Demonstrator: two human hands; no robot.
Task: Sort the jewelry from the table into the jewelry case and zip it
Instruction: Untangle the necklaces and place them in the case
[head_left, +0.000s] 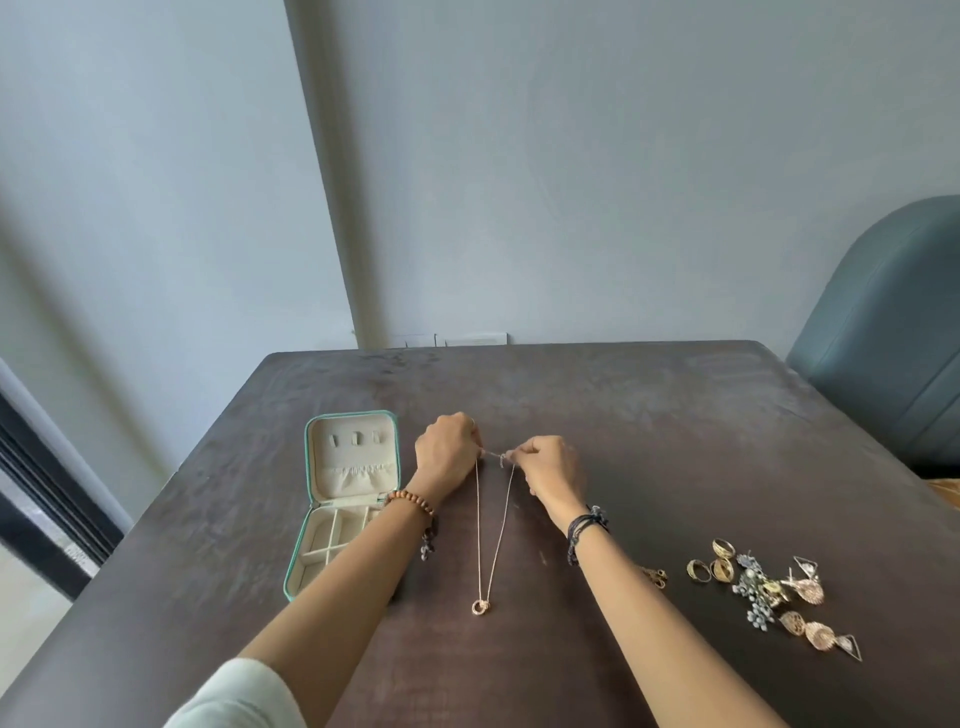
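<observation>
We pinch the necklace ends in our left grip and right grip; its pendant lies at 6 o'clock on the desk, with the open jewelry case at 9 o'clock.

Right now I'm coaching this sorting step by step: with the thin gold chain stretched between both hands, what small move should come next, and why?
Probably carry the thin gold chain necklace left toward the open teal jewelry case. The left hand and right hand each pinch one end near the clasp, the ring pendant lies on the dark table, and the case lid's hooks look free.
</observation>
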